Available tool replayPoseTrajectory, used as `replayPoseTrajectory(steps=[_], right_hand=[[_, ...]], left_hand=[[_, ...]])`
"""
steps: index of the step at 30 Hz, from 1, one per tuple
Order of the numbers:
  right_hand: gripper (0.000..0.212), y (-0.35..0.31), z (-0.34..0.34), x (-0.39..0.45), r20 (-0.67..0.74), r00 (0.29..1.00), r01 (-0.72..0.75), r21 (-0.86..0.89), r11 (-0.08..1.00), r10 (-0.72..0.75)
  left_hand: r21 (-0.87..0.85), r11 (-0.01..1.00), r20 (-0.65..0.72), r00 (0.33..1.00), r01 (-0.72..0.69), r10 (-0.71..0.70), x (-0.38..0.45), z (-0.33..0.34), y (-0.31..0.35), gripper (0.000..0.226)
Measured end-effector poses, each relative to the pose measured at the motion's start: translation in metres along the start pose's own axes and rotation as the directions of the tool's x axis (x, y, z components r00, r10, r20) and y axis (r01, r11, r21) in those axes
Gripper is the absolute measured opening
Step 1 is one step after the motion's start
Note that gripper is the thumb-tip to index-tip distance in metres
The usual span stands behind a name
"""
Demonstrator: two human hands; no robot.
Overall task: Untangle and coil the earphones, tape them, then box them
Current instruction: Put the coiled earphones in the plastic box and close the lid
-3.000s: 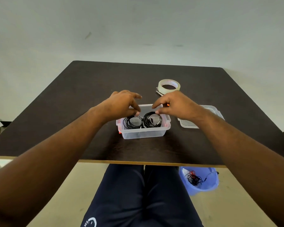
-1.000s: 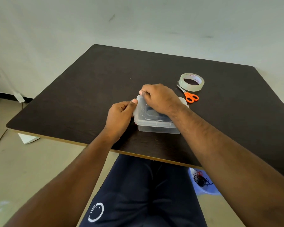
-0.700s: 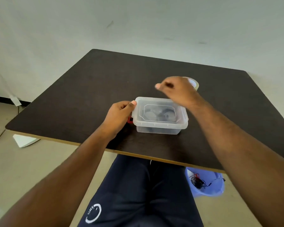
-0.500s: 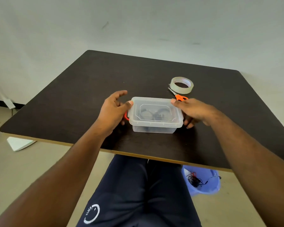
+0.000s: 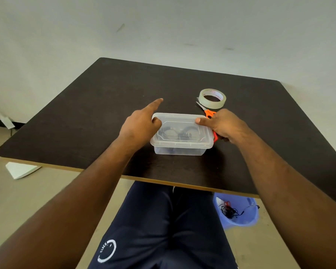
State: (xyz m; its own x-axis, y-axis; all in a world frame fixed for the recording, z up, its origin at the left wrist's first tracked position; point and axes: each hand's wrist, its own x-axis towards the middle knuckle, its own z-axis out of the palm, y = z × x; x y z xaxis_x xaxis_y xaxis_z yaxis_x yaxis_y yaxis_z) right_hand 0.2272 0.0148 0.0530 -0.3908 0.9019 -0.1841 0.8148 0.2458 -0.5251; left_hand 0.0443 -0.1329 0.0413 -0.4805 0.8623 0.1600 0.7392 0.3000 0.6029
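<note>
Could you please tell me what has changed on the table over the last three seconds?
The clear plastic lid, which lay beside the open clear plastic box, now closes it over the coiled black earphones. The right hand and left hand now press its ends. The tape roll stayed put.
</note>
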Motion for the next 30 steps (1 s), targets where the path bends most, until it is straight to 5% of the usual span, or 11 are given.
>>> replayPoseTrajectory(steps=[3, 7, 9, 12, 16, 24, 27, 30], right_hand=[[0.06, -0.009, 0.0, -0.001, -0.118, 0.987, 0.062, -0.333, 0.941, -0.107], [0.057, -0.013, 0.005, -0.01, -0.206, 0.973, 0.011, -0.413, 0.911, -0.105], [0.055, -0.01, 0.008, -0.016, -0.236, 0.967, 0.015, -0.316, 0.949, -0.094], [0.047, 0.007, 0.017, -0.035, -0.311, 0.948, 0.095, 0.057, 0.994, -0.073], [0.019, 0.02, 0.036, -0.07, -0.316, 0.944, 0.241, 0.464, 0.852, -0.095], [0.035, 0.027, 0.002, -0.035, -0.355, 0.93, 0.301, 0.601, 0.74, -0.09], [0.021, 0.046, -0.027, 0.001, -0.387, 0.922, 0.282, 0.645, 0.71, -0.015], [0.029, 0.076, -0.059, 0.048, -0.458, 0.885, 0.263, 0.637, 0.725, 0.082]], left_hand=[[0.11, 0.994, -0.008, 1.0, -0.01, 0.011, 0.001, 0.0, 0.001, 0.059], [0.179, 0.984, -0.019, 1.0, 0.003, 0.001, 0.004, 0.003, 0.003, 0.059], [0.007, 0.999, -0.031, 0.998, 0.051, -0.051, 0.0, 0.004, -0.002, 0.061], [-0.351, 0.919, -0.076, 0.972, 0.182, -0.221, -0.01, 0.001, -0.013, 0.062], [-0.462, 0.853, -0.026, 0.958, 0.241, -0.285, -0.027, 0.005, -0.008, 0.029], [-0.585, 0.808, -0.071, 0.987, 0.075, -0.143, 0.013, 0.016, 0.046, 0.012], [-0.64, 0.767, -0.026, 0.996, 0.045, -0.081, 0.048, 0.036, 0.072, 0.012], [-0.727, 0.684, 0.068, 0.998, 0.058, -0.012, 0.091, 0.067, 0.106, 0.017]])
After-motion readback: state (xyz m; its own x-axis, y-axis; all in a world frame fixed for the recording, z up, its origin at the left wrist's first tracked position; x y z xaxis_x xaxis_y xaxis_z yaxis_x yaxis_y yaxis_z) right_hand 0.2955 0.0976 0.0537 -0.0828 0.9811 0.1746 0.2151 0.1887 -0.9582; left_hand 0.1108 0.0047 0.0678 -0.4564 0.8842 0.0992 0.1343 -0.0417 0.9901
